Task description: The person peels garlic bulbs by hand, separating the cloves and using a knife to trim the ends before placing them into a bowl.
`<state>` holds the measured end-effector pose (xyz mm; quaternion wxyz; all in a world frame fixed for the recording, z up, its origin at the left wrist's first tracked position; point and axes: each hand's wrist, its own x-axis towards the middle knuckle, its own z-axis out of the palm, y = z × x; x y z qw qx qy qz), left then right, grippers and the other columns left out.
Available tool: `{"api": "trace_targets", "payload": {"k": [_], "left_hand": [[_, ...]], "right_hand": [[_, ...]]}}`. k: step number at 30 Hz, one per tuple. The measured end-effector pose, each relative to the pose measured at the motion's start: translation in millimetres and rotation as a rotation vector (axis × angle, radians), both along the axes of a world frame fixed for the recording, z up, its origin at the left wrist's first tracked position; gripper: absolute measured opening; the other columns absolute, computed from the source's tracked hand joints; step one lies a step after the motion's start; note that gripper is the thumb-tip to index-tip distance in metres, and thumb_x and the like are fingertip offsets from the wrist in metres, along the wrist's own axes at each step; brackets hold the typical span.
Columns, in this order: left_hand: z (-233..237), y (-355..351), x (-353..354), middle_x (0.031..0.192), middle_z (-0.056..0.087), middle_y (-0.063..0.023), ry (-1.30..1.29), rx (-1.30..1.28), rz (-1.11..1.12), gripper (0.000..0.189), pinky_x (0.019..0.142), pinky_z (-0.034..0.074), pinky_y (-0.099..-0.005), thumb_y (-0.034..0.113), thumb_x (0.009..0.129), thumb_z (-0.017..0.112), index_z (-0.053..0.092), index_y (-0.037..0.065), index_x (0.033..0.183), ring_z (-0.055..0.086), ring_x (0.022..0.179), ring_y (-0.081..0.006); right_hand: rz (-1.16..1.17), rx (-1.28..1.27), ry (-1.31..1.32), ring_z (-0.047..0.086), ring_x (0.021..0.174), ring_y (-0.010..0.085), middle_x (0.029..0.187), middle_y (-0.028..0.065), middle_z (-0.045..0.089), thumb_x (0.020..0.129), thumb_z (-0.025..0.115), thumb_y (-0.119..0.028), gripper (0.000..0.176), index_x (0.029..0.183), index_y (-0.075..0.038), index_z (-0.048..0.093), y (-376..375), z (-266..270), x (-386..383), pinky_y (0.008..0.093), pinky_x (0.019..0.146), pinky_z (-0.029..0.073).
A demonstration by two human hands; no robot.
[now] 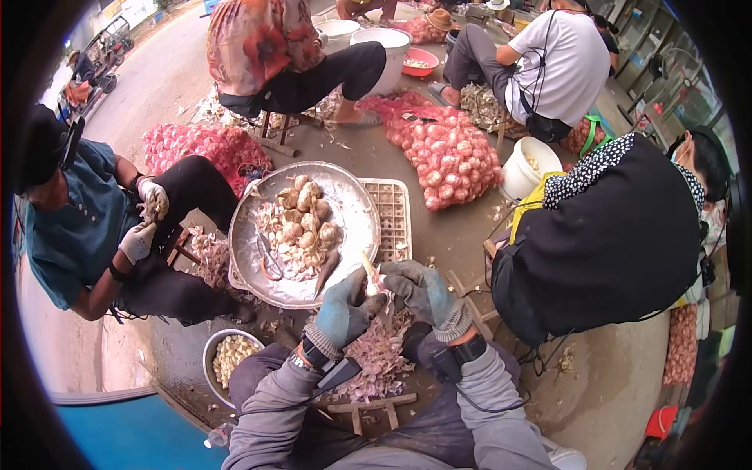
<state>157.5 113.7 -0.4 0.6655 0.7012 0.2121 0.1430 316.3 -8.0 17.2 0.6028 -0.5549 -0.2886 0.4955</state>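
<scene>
Both my hands wear blue-grey work gloves and meet in front of me, around a piece of garlic (373, 282) with a pale stalk pointing up. My left hand (345, 307) has its fingers closed on the garlic's left side. From the right, my right hand (417, 290) pinches the same piece. Just beyond them, a round metal pan (258, 287) holds garlic bulbs (307, 215), loose skins, a dark-handled tool (327, 270) and what looks like scissors (269, 257). Below my hands lies a heap of peeled skins (368, 364).
A bowl of peeled cloves (233, 356) stands by my left knee. A crate (390, 211) is under the pan. Beyond lie net sacks of garlic (446, 157) and a white bucket (530, 168). Co-workers sit left (86, 211), right (603, 235) and ahead. A wooden stool (470, 301) stands right.
</scene>
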Motion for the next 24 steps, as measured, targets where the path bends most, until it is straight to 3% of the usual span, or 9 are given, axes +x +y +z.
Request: {"api": "trace_targets", "payload": {"k": [2,6,7,9,11,13,17,18,24], "left_hand": [[-7,2,0,0.109,0.067,-0.0128,-0.026,0.127,0.024,0.047,0.088,0.051,-0.029,0.009,0.091,0.073,0.056,-0.002,0.133,0.062,0.098,-0.014],[14,0,2,0.114,0.068,-0.0152,-0.076,0.278,0.035,0.045,0.093,0.051,-0.0341,0.006,0.09,0.072,0.057,-0.003,0.131,0.064,0.104,-0.0199],[16,1,4,0.116,0.067,-0.0159,-0.123,0.262,0.013,0.045,0.093,0.051,-0.0346,0.006,0.089,0.072,0.057,-0.004,0.131,0.064,0.105,-0.0209],[13,2,7,0.116,0.067,-0.0156,-0.15,0.296,0.002,0.044,0.093,0.051,-0.0352,0.006,0.089,0.072,0.057,-0.003,0.13,0.064,0.104,-0.0214],[18,0,8,0.106,0.071,-0.0084,-0.146,0.171,0.014,0.036,0.124,0.013,-0.0447,0.026,0.092,0.067,0.064,0.002,0.118,0.062,0.107,-0.0206],[31,4,6,0.108,0.066,-0.0164,-0.172,0.13,0.018,0.033,0.117,0.028,-0.0441,0.025,0.088,0.067,0.068,0.001,0.111,0.061,0.104,-0.0325],[16,10,4,0.119,0.065,-0.0141,-0.163,-0.01,0.025,0.044,0.101,0.046,-0.0368,0.019,0.094,0.061,0.059,-0.004,0.13,0.061,0.11,-0.0239],[7,19,2,0.121,0.065,-0.013,-0.143,0.251,-0.014,0.05,0.096,0.049,-0.0339,0.022,0.095,0.062,0.054,-0.006,0.135,0.06,0.112,-0.0193],[13,19,3,0.108,0.068,-0.0109,-0.201,-0.397,0.073,0.049,0.086,0.052,-0.0319,0.026,0.093,0.066,0.058,-0.004,0.132,0.065,0.098,-0.0183]], "right_hand": [[-0.061,-0.009,-0.027,0.064,0.095,0.011,0.104,0.0046,0.067,0.103,0.064,-0.028,0.039,0.126,0.003,0.065,0,-2,-3,0.0242,0.081,0.053],[-0.16,0.048,-0.117,0.065,0.088,0.0097,0.103,0.0075,0.068,0.104,0.06,-0.026,0.038,0.122,0.008,0.063,-2,-4,-1,0.0237,0.078,0.054],[-0.144,0.148,0.231,0.063,0.077,0.0086,0.097,0.0053,0.069,0.105,0.057,-0.026,0.037,0.12,0.007,0.064,0,3,1,0.0241,0.067,0.054],[-0.163,0.089,0.082,0.066,0.085,0.0134,0.096,0.0056,0.065,0.105,0.056,-0.023,0.032,0.115,0.006,0.064,0,13,3,0.0236,0.068,0.056],[-0.196,0.034,0.161,0.066,0.075,0.011,0.095,0.0053,0.068,0.102,0.06,-0.03,0.039,0.118,0.006,0.063,-3,18,4,0.0209,0.059,0.052],[-0.186,-0.018,-0.119,0.064,0.066,0.0092,0.094,0.0049,0.07,0.1,0.063,-0.036,0.046,0.12,0.005,0.063,-5,12,8,0.0199,0.052,0.048],[-0.222,0.092,-0.113,0.058,0.057,0.0044,0.085,0.0022,0.073,0.104,0.059,-0.041,0.043,0.114,-0.001,0.071,-5,2,11,0.0193,0.046,0.04],[-0.193,0.033,-0.102,0.062,0.062,0.0065,0.091,0.0045,0.071,0.1,0.063,-0.044,0.051,0.121,0.003,0.065,-8,4,15,0.0186,0.05,0.045],[-0.214,-0.019,-0.139,0.058,0.062,0.0039,0.079,-0.001,0.066,0.102,0.061,-0.042,0.043,0.113,-0.001,0.072,-7,11,14,0.0175,0.051,0.041]]}}
